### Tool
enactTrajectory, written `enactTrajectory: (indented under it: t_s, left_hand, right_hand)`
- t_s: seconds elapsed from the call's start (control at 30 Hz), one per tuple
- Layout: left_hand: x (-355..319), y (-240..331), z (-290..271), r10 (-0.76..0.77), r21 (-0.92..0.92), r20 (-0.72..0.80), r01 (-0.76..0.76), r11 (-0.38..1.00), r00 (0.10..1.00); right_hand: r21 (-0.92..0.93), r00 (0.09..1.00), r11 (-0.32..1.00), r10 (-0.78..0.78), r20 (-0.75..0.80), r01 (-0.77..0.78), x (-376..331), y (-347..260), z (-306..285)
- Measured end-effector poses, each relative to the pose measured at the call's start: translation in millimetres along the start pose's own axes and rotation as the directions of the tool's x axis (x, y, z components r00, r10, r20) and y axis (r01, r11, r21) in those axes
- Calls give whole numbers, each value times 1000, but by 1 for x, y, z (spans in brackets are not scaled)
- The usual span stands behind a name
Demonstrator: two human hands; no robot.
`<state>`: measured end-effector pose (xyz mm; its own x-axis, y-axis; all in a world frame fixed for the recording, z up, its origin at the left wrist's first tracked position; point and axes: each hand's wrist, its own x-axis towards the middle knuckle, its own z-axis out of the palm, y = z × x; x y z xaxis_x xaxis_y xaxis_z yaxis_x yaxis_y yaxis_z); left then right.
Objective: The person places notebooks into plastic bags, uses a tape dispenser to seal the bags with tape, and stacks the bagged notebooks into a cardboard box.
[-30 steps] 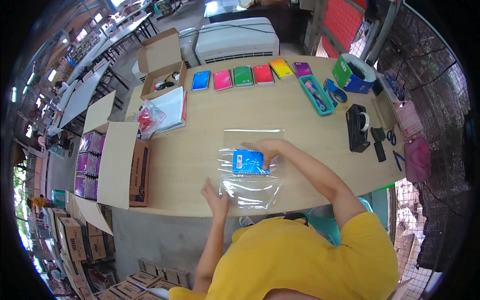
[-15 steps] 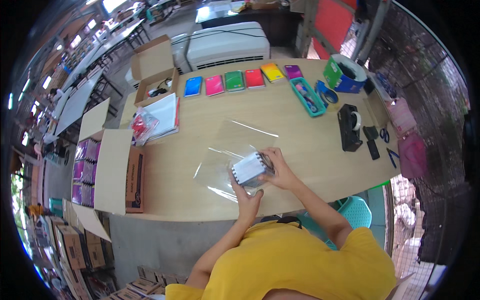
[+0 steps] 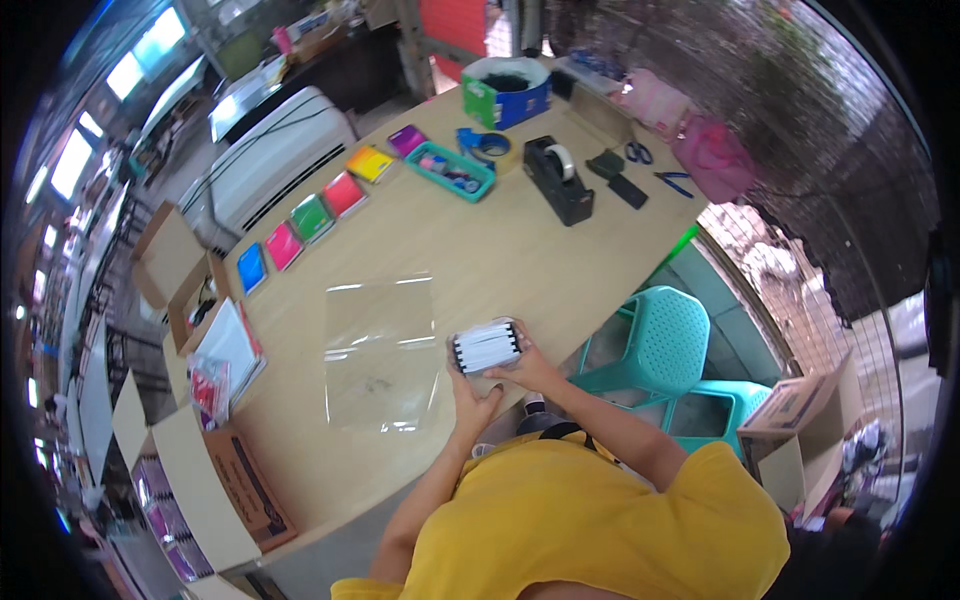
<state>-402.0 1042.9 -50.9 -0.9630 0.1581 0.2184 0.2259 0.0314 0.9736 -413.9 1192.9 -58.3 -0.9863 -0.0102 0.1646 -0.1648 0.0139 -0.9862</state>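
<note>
Between my two hands is a stack of small notebooks (image 3: 487, 347), white page edges up, with black binding along both ends. My left hand (image 3: 472, 393) grips its left end and lower side. My right hand (image 3: 532, 365) closes round the right end. The stack is held over the near edge of the table (image 3: 290, 400). To its left a transparent plastic sheet (image 3: 380, 355) lies flat on the tabletop, apart from my hands.
Small notebooks in several colours, among them a green one (image 3: 311, 217), line the far side. A teal tray (image 3: 450, 172), black tape dispenser (image 3: 558, 180) and pliers (image 3: 674, 183) lie beyond my hands. An open carton (image 3: 205, 490) stands left; teal stools (image 3: 655, 340) stand right.
The view has turned to the right. My hands have moved the notebook stack off the plastic sheet and toward the table's near edge, still holding it. The sheet now lies flat by itself.
</note>
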Motion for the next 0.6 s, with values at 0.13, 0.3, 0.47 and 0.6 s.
enactTrajectory:
  t_s: [0.13,0.3,0.47,0.6]
  left_hand:
    - [2,-4,14,-55,17,140,53,998,989]
    - [-14,-9,9,1,-154,125,19,988,992]
    - [-26,-14,26,-49,-229,135,80,970,990]
    - [-24,15,30,-27,-138,206,56,989,978]
  right_hand:
    - [101,992,990,106,-69,-98,-8,13,-14]
    - [-237,992,967,-111,-57,94,-10,25,-10]
    - [268,996,963,-44,77,22,-13,10,-25]
    - [-25,996,996,-90,17,91,-20,8,-33]
